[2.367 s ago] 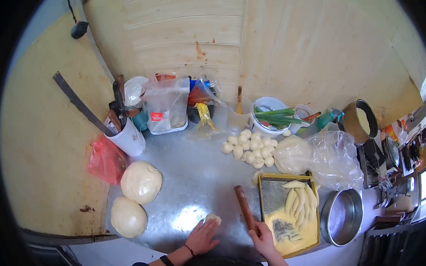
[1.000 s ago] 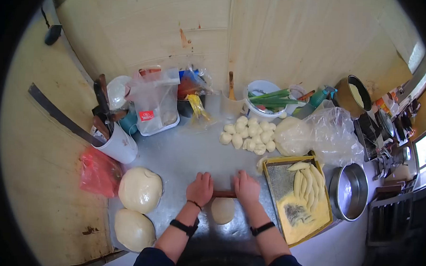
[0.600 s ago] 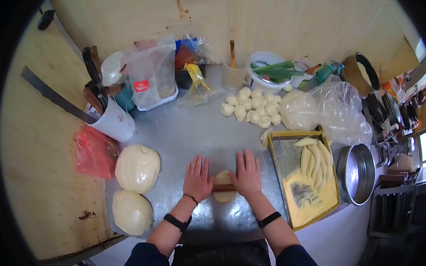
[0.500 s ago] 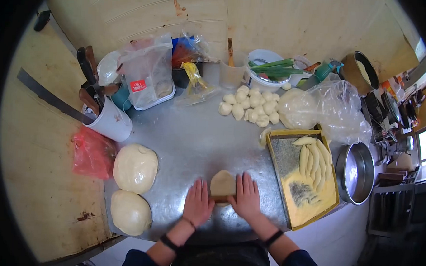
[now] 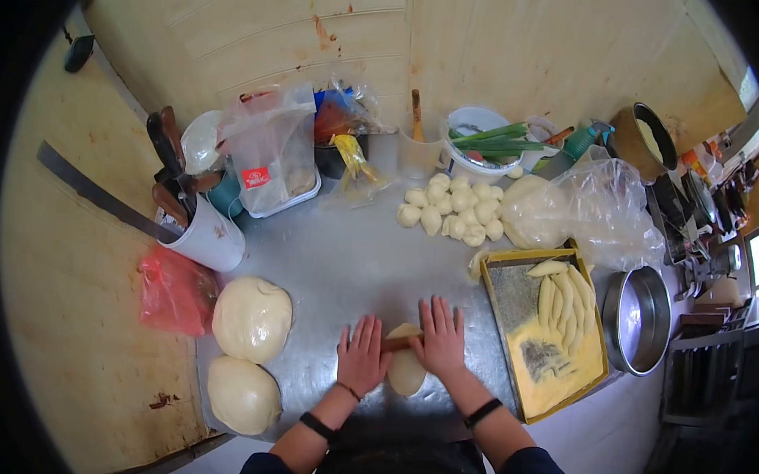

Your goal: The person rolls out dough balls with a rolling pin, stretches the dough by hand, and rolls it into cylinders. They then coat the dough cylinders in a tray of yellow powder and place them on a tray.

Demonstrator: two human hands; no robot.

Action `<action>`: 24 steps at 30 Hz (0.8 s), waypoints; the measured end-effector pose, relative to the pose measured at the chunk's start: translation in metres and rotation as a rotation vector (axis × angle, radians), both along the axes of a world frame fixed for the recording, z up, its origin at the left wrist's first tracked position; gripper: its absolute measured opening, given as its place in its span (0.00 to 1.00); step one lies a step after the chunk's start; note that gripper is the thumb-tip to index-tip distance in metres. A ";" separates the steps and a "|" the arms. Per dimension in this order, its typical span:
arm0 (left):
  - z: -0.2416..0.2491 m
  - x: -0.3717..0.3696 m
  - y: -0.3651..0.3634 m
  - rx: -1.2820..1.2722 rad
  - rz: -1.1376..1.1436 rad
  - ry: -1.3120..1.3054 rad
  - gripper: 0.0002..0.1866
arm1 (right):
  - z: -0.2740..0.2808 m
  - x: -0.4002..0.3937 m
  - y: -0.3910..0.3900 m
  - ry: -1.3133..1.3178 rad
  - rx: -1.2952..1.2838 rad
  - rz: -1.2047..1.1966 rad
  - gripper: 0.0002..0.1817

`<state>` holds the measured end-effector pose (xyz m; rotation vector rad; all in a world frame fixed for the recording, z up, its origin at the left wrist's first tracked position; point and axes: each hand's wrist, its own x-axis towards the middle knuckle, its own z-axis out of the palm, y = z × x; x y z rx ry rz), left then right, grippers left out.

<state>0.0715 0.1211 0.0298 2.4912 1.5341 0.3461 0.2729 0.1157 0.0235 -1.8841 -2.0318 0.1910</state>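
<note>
A flattened oval of dough lies on the metal tabletop in front of me, with a short wooden rolling pin across its upper part. My left hand rests over the pin's left end, fingers stretched out flat. Over the right end lies my right hand, its fingers also straight and slightly spread. Both palms press on the pin from above and hide its ends. Only the pin's middle shows between my thumbs.
Two large dough mounds sit at left, below a white container of knives. Several small dough balls lie at the back beside a plastic bag. On the right are a yellow-edged tray with dough strips and a round metal pan.
The rolling pin and both hands have moved away from me, toward the far end of the dough. More of the dough now shows on the near side. The camera view has shifted slightly.
</note>
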 end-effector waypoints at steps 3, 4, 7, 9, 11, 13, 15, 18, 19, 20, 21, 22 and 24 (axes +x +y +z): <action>0.007 0.011 0.071 0.083 0.023 0.034 0.32 | 0.007 0.000 0.067 -0.045 -0.040 -0.051 0.43; 0.018 0.015 0.094 0.170 0.022 0.003 0.28 | 0.009 0.001 0.090 -0.072 -0.002 -0.077 0.42; 0.069 0.026 0.129 -0.372 -0.242 0.217 0.20 | 0.020 0.005 0.125 -0.080 0.062 -0.127 0.40; 0.047 0.029 0.108 -0.351 -0.626 0.308 0.17 | 0.013 0.004 0.119 -0.053 0.038 -0.147 0.39; 0.007 0.029 0.074 0.048 -0.781 -0.260 0.19 | 0.002 0.006 0.115 -0.015 0.003 -0.104 0.35; 0.008 0.038 0.064 0.099 -0.783 -0.228 0.19 | 0.007 0.008 0.117 0.129 0.029 -0.096 0.33; 0.012 0.043 0.059 0.152 -0.775 -0.206 0.20 | 0.014 0.013 0.115 0.263 0.055 -0.081 0.31; 0.023 0.049 0.070 -0.206 -0.742 0.060 0.18 | 0.029 0.019 0.101 0.450 0.162 -0.080 0.30; 0.028 0.051 0.077 -0.250 -0.827 0.161 0.16 | 0.031 0.022 0.086 0.526 0.169 -0.078 0.29; 0.031 0.053 0.081 -0.292 -0.910 0.264 0.14 | 0.035 0.025 0.070 0.601 0.176 -0.075 0.29; 0.028 0.052 0.084 -0.293 -0.912 0.261 0.14 | 0.040 0.027 0.053 0.580 0.172 -0.070 0.27; 0.022 0.049 0.088 -0.136 -0.991 0.112 0.12 | 0.045 0.029 0.034 0.558 0.168 -0.065 0.26; 0.015 0.045 0.094 0.026 -1.063 -0.041 0.12 | 0.043 0.025 -0.006 0.475 0.133 -0.080 0.26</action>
